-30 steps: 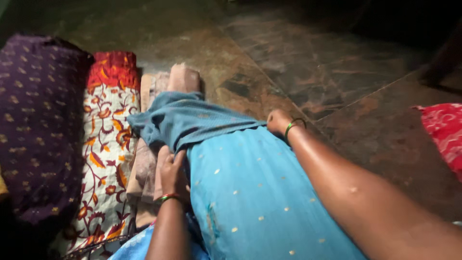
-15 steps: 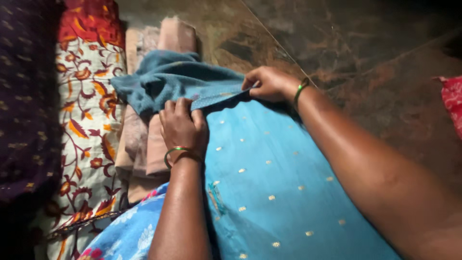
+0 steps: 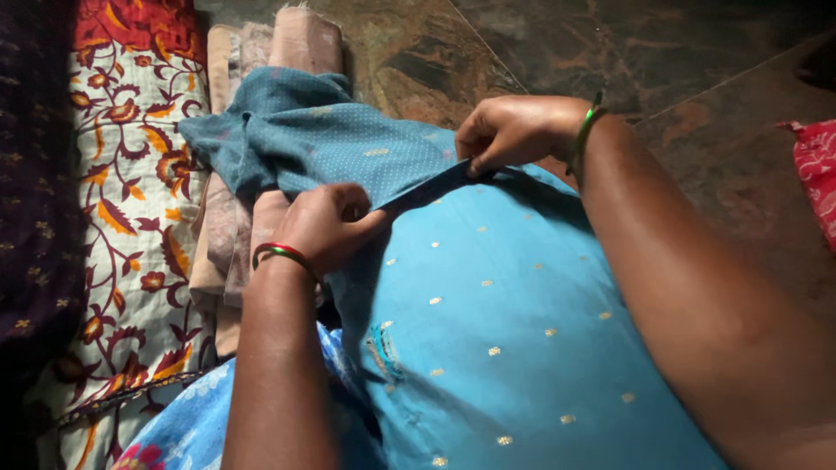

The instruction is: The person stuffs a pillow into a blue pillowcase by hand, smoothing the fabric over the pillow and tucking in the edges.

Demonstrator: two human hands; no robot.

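Note:
A bright blue cloth [image 3: 514, 348] with small gold dots lies spread in front of me on the floor. Its far part is a darker teal fabric [image 3: 305, 135], bunched and folded back. My left hand [image 3: 326, 228], with red and green bangles at the wrist, pinches the folded edge of this cloth. My right hand [image 3: 514, 130], wearing a green bangle, grips the same edge a little further right. The edge is stretched taut between the two hands.
Left of the blue cloth lie folded beige cloths [image 3: 235, 235], a white cloth with red and orange flowers [image 3: 131, 200], and a dark purple patterned cloth [image 3: 30, 191]. A red cloth [image 3: 814, 174] shows at the right edge. Dark stone floor [image 3: 679, 61] stretches beyond.
Both hands moved from lying flat on the cloth to pinching its folded edge, and now hold it taut. The camera has moved closer over the cloth.

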